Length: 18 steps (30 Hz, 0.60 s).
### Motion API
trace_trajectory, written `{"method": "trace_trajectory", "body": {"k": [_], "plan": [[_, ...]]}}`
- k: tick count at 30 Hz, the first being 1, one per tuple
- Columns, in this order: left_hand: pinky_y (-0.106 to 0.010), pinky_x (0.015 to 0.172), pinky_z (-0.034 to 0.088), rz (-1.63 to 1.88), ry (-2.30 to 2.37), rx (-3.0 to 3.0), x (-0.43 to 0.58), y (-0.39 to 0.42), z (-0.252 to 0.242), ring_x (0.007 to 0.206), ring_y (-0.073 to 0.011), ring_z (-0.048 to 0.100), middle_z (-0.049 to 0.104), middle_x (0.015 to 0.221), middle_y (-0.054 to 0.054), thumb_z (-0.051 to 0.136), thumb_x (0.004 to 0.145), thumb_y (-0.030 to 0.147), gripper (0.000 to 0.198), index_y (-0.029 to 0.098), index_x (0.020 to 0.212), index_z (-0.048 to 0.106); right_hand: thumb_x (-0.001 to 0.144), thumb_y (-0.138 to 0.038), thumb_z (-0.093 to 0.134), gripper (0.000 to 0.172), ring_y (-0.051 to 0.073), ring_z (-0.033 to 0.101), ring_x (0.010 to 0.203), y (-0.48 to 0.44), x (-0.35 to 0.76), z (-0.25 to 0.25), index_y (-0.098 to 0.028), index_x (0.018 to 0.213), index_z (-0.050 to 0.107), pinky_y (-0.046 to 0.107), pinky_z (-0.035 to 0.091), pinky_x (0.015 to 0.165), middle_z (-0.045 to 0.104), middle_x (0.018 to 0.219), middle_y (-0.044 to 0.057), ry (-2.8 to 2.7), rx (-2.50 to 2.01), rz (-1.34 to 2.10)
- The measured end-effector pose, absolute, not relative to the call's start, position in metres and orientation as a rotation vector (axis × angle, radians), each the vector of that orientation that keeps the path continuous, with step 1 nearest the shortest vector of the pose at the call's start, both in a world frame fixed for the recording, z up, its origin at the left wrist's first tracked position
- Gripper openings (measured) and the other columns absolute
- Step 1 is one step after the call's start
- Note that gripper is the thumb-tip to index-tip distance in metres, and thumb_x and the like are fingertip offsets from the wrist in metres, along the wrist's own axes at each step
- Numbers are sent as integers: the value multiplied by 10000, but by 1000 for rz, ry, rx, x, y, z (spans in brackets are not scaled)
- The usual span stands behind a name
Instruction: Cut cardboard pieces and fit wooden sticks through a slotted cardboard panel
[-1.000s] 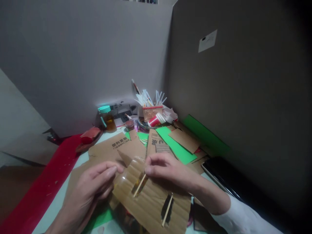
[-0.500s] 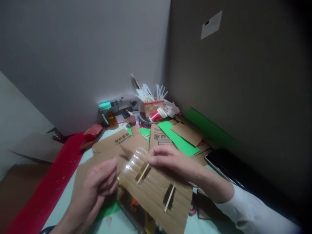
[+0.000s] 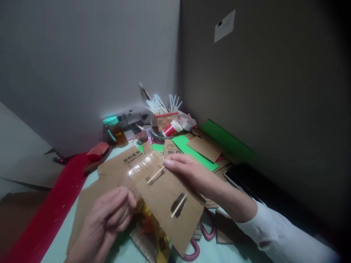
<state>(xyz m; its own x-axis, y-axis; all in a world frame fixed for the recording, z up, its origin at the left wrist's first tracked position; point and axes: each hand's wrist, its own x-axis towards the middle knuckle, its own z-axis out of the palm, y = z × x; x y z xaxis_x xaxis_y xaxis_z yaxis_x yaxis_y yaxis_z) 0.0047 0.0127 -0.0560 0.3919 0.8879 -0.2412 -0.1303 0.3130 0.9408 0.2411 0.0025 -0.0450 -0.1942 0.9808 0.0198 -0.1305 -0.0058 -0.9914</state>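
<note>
My right hand [image 3: 186, 170] pinches the upper edge of a piece of cardboard [image 3: 161, 197], thumb on top. Two cut slots show in the cardboard, each with a thin wooden stick [image 3: 178, 206] lying across it. Shiny clear tape [image 3: 142, 166] covers its far left end. Just left of the cardboard, my left hand [image 3: 112, 210] is closed with its fingers curled; what they hold, if anything, is hidden. Below the cardboard, partly covered, lies a yellow tape dispenser [image 3: 162, 243]. Pink scissor handles [image 3: 193, 252] stick out beside it.
Printed cardboard [image 3: 112, 171] and green sheets [image 3: 189, 148] cover much of the table. Behind stand a teal-lidded bottle [image 3: 116, 131], a box of white sticks [image 3: 166, 120] and a tipped paper cup [image 3: 172, 128]. A black case-like object [image 3: 246, 182] lies right; red material [image 3: 52, 212] runs left.
The cardboard has turned and tilted in my right hand, uncovering more of the scissor handles and tape dispenser. My left hand sits slightly lower. The whole view has shifted a little.
</note>
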Motion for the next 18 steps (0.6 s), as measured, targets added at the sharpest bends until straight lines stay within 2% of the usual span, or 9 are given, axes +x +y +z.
{"method": "trace_trajectory", "body": {"k": [3,6,9,12,14,17,18], "plan": [[-211,467,251,830,954,1043,2,12,-58,473,-86,136,152,457,88,686,818,532,441,168,569,705,910,-448,622,282,135,544,728,2,242,-45,-192,798,588,243,400,665,571,799,-14,-1253,-1014,1394],[-229,477,229,818,995,1084,3,7,-60,472,-94,178,185,468,76,686,794,583,500,173,507,666,917,-452,613,280,138,542,735,2,242,-44,-200,797,590,246,398,660,572,809,-15,-1266,-1025,1380],[-241,501,200,752,1048,1144,11,0,-59,473,-102,279,327,452,45,742,694,666,555,169,481,616,926,-468,599,289,140,539,747,1,242,-44,-205,807,595,251,391,666,568,819,-17,-1285,-1033,1349],[-244,536,214,645,1035,1128,19,-6,-58,523,-116,348,453,529,10,822,638,601,474,155,589,669,935,-460,590,291,138,521,754,0,241,-43,-201,802,598,257,381,683,561,821,-19,-1309,-1043,1303],[-254,553,238,598,979,1066,20,-8,-58,525,-114,318,402,524,30,812,673,567,446,158,599,650,951,-436,567,293,135,500,755,0,240,-42,-194,786,591,259,372,691,550,814,-19,-1326,-1048,1270],[-280,527,212,625,875,991,18,-7,-59,486,-110,203,260,476,68,760,731,567,529,206,473,472,961,-416,540,300,139,474,751,-2,237,-41,-190,767,572,260,358,684,526,798,-17,-1348,-1059,1236],[-287,521,197,650,846,988,17,-7,-58,478,-111,176,220,465,76,733,754,571,531,208,463,478,959,-414,540,298,141,469,748,-3,236,-40,-191,763,567,260,355,679,518,792,-17,-1355,-1062,1230]]}}
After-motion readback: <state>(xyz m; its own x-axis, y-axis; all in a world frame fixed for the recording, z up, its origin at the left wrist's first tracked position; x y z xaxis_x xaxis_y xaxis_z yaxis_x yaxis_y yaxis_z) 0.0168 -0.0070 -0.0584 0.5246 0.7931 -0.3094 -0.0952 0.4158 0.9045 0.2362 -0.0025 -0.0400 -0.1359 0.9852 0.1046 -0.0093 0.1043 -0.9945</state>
